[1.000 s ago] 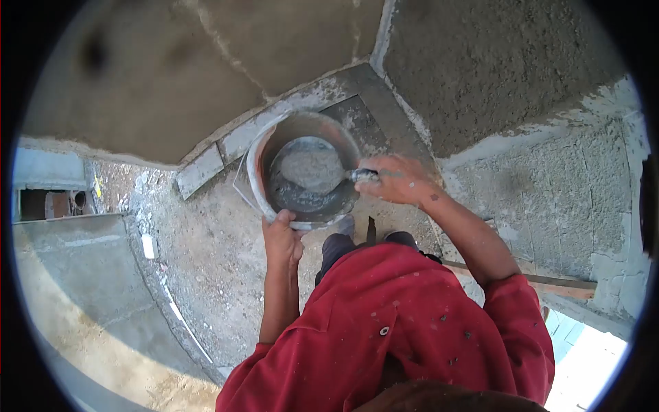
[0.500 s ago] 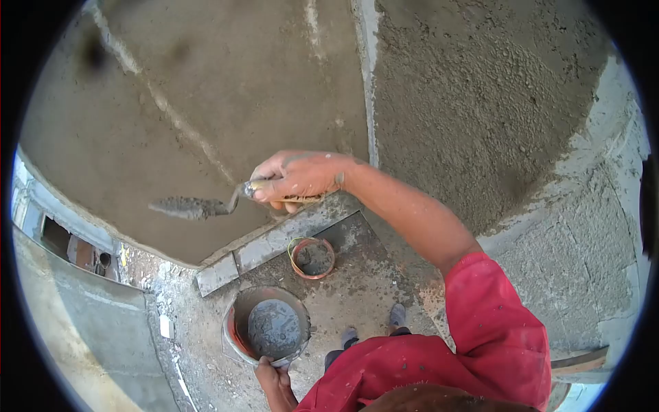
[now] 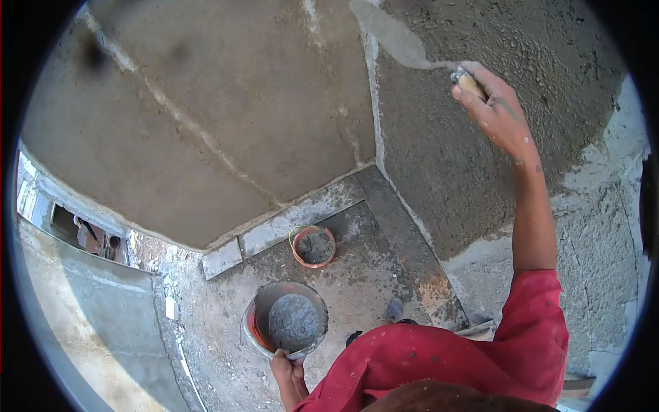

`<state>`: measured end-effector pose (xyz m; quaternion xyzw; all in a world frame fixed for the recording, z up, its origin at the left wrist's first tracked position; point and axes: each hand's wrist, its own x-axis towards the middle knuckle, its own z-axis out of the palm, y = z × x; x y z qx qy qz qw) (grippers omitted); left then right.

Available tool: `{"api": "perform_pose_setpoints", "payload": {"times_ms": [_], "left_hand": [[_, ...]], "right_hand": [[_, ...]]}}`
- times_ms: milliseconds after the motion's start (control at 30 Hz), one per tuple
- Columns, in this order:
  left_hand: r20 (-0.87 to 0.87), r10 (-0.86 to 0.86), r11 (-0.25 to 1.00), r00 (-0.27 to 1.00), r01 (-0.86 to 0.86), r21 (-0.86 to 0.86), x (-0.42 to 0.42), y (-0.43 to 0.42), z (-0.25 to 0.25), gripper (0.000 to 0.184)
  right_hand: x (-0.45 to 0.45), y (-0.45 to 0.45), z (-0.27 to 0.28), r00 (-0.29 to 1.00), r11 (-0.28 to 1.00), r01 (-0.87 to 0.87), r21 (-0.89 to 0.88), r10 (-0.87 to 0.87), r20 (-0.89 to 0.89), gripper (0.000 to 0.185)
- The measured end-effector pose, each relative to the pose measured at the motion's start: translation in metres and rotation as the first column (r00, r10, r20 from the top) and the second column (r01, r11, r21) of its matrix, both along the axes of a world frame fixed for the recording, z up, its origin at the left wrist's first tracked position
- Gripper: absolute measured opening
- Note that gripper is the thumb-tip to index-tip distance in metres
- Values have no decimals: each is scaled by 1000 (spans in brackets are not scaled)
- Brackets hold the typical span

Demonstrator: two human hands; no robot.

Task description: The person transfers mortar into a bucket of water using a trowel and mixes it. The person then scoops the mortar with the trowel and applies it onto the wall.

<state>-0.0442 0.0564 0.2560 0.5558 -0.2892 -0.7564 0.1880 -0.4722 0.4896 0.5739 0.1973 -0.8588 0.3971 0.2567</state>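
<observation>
My right hand (image 3: 498, 113) is wrapped round the wooden handle of a trowel (image 3: 398, 40). The blade, coated in grey, lies over the rough, wet-looking mortar (image 3: 480, 158) on the right wall, near the pale corner strip. Low in the view, my left hand (image 3: 288, 376) grips the rim of a large bucket (image 3: 318, 302), which holds grey mortar (image 3: 295, 323). My left fingers are partly hidden by the rim.
A smaller orange-rimmed bucket (image 3: 332, 257) with mortar in it stands on the splattered floor (image 3: 360, 288). Behind it, a ledge (image 3: 295, 218) runs along the smooth left wall (image 3: 261, 89). A low grey wall (image 3: 103, 309) is at left.
My right hand has swung the trowel up and right, from the smooth left wall to the rough right one. The large bucket and my left hand sit slightly further right in view.
</observation>
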Motion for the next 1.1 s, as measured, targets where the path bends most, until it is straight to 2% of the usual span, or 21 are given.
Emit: {"api": "perform_pose_setpoints", "payload": {"times_ms": [67,133,200,267,333,433,533,600,633,700,733,800,900,967,1000,1033,1067,1100], "left_hand": [[-5,-128,991,992,128,-45,-10,0,-4,47],[-7,-250,962,968,247,-116,-21,2,9,44],[-43,-380,909,924,364,-206,-26,-1,10,39],[-108,-396,905,912,368,-212,-29,1,16,41],[-129,-451,876,883,410,-252,-32,0,26,46],[-118,-528,821,841,470,-325,-28,1,49,57],[-175,-501,837,848,423,-348,-14,0,77,58],[-218,-468,854,856,374,-363,-4,-1,102,55],[-162,-477,850,864,407,-334,12,-24,73,52],[-236,-436,880,868,356,-315,26,-32,78,46],[-189,-429,876,883,356,-326,35,-40,77,47],[-222,-388,898,894,314,-308,40,-46,81,29],[-249,-259,949,933,198,-246,43,-46,80,29],[-265,-291,944,919,231,-234,48,-55,65,31],[-249,-236,956,939,178,-232,44,-44,78,31],[-237,-217,962,947,166,-218,49,-51,61,29],[-245,-112,983,963,70,-172,50,-51,48,28],[-221,-83,988,972,50,-148,48,-48,50,19]], "right_hand": [[49,-35,-22,971,962,-147,232,95,219,36],[89,-72,-75,958,852,-277,445,206,201,36],[134,-114,-111,932,649,-361,670,261,250,35],[165,-150,-172,935,558,-315,768,322,149,36],[204,-186,-192,890,505,-451,736,316,329,36],[247,-232,-211,739,361,-669,650,230,633,38],[268,-227,-230,727,603,-667,437,402,556,44],[281,-227,-203,708,687,-643,338,364,605,48],[285,-235,-189,688,670,-635,385,264,676,47],[289,-244,-195,744,678,-608,414,304,595,46],[299,-251,-191,701,683,-637,357,322,636,46],[293,-261,-172,671,706,-644,293,339,659,45],[275,-269,-162,669,667,-680,303,397,628,39],[258,-271,-155,679,650,-687,326,413,607,35],[252,-268,-147,666,651,-703,286,461,587,36],[242,-263,-140,641,640,-729,242,516,568,36],[224,-253,-134,587,627,-764,153,576,569,38],[207,-246,-131,519,597,-801,56,644,562,40]]}}
